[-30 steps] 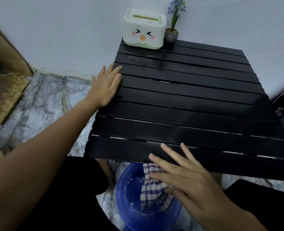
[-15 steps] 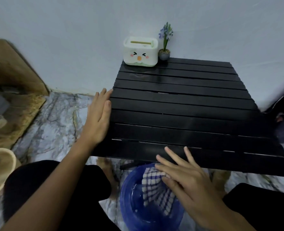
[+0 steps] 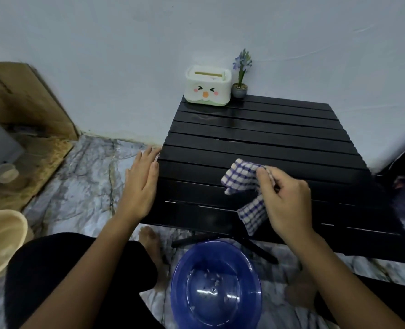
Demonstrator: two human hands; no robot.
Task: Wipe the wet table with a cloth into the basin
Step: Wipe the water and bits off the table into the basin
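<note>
The right hand (image 3: 288, 205) pinches the checked cloth (image 3: 243, 179) with its fingers closed on it, and holds it over the near part of the black slatted tabletop (image 3: 256, 138). One end of the cloth sticks up by the fingers and the other end hangs down under the palm. The left hand (image 3: 141, 184) is flat and open and holds nothing; it presses on the left edge of the tabletop. The blue basin (image 3: 217, 283) sits on the floor, just in front of the near edge, with a little water and some bits in it. The step now looks like putting the cloth down for another wipe. To do it well, the cloth should be spread flat, not bunched up, and set down far back where the slats shine wet, near the white tissue box (image 3: 207, 87) and the little flower pot (image 3: 239, 90) (without bumping them). Then it should be pulled straight toward the near edge so the water drops into the basin. The gaps between the slats can let water drip through to the floor, so a slow, firm pull is best. The left hand should keep the tabletop from sliding.
</note>
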